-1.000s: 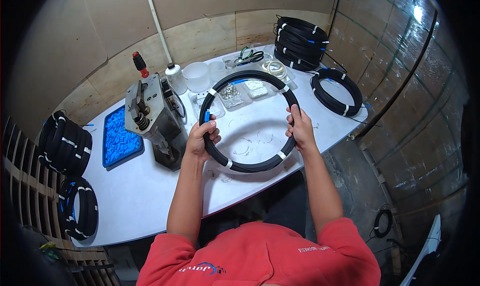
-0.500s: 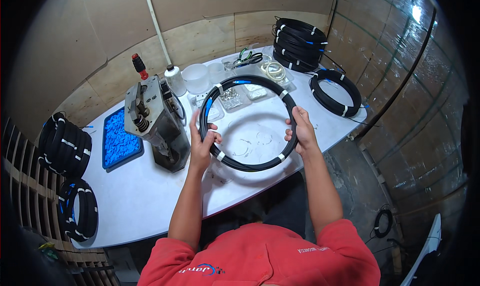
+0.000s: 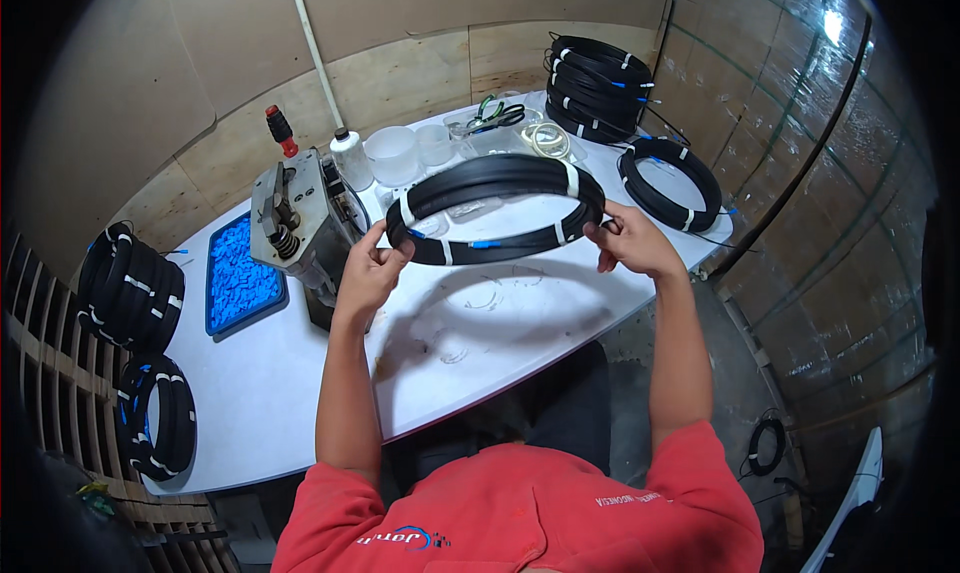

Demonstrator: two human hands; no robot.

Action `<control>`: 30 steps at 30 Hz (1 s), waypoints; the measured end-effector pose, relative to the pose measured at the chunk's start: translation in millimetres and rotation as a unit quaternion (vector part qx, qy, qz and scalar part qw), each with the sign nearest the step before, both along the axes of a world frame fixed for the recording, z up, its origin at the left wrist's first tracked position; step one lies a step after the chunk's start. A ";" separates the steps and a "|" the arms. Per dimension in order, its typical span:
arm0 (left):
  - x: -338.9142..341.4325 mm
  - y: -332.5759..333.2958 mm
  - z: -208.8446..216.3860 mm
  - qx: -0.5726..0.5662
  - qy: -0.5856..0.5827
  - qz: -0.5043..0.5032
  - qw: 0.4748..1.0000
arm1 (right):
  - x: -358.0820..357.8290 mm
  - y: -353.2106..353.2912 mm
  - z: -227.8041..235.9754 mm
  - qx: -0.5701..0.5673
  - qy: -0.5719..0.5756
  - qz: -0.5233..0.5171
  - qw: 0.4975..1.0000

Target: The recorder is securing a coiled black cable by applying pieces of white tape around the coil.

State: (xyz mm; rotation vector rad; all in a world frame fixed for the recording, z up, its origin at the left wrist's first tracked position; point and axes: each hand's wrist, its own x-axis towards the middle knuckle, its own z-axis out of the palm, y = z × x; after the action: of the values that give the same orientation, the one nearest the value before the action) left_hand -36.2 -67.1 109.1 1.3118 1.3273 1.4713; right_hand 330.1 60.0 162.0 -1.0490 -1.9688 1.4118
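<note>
Between my hands a coil of black cable [image 3: 490, 177], bound with white tape bands, is held up above the table, tilted so that its ring looks like a flat oval. Blue connectors [image 3: 485, 244] show on its inner side. My left hand [image 3: 374, 268] pinches the coil's left end between thumb and fingers. At the right end, my right hand [image 3: 630, 241] grips it the same way. Behind the coil, partly covered by it, are clear plastic trays of small parts. A metal press [image 3: 305, 208] with a red and black handle stands beside my left hand.
A blue tray [image 3: 212, 318] of small blue pieces lies left of the press. More cable coils [image 3: 598, 91] are stacked at the back right, with one coil [image 3: 672, 185] lying nearer. Others [image 3: 130, 288] sit at the left edge. Scissors [image 3: 497, 120], a bottle [image 3: 350, 161] and tubs [image 3: 392, 155] stand behind.
The coil has been tipped from facing me as a round ring to a flatter oval, showing its outer side. My hands have moved apart and shifted their hold on its ends.
</note>
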 end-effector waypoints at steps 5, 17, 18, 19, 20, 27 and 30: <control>-4.6 16.1 -13.9 0.013 0.153 0.122 0.980 | -7.2 33.4 -58.0 0.209 0.040 -0.046 0.976; 18.7 27.9 -33.2 -0.050 -0.384 0.036 0.921 | -56.0 -26.0 -56.3 -0.091 0.335 -0.142 0.927; 16.6 27.8 -36.6 -0.051 -0.395 0.027 0.917 | -57.8 -28.6 -54.2 -0.103 0.349 -0.146 0.920; 18.1 27.2 -34.2 -0.052 -0.406 0.016 0.912 | -56.0 -27.7 -54.5 -0.102 0.350 -0.148 0.919; 21.0 26.8 -32.3 -0.053 -0.406 0.014 0.912 | -53.7 -24.7 -55.7 -0.115 0.356 -0.152 0.915; 39.2 17.5 -10.6 -0.029 -0.409 0.002 0.912 | -43.5 -5.2 -80.8 -0.244 0.409 -0.172 0.862; 42.5 17.7 -9.0 -0.025 -0.405 0.012 0.914 | -41.6 -5.2 -88.9 -0.252 0.415 -0.180 0.856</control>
State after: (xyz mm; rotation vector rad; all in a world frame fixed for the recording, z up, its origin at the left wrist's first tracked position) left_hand 6.4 -49.3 100.2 0.5189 0.8086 1.7076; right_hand 288.6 54.8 73.1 -0.7387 -0.7603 1.7838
